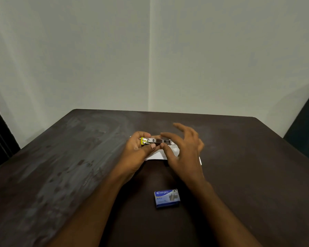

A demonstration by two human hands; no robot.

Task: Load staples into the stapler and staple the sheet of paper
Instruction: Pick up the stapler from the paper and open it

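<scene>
A small metal stapler point(156, 141) with a yellow end is held above the table by my left hand point(138, 150), whose fingers and thumb curl round its left part. At the stapler's right end, my right hand point(183, 148) has its thumb and forefinger on either side of the metal, the other fingers spread and raised. A white sheet of paper point(159, 155) lies on the table under both hands, mostly hidden. A blue box of staples point(166, 198) lies closed on the table nearer to me, between my forearms.
The dark brown table point(78, 157) stands in a corner of pale walls. A dark chair back point(307, 132) stands at the right edge, and a dark frame at the far left.
</scene>
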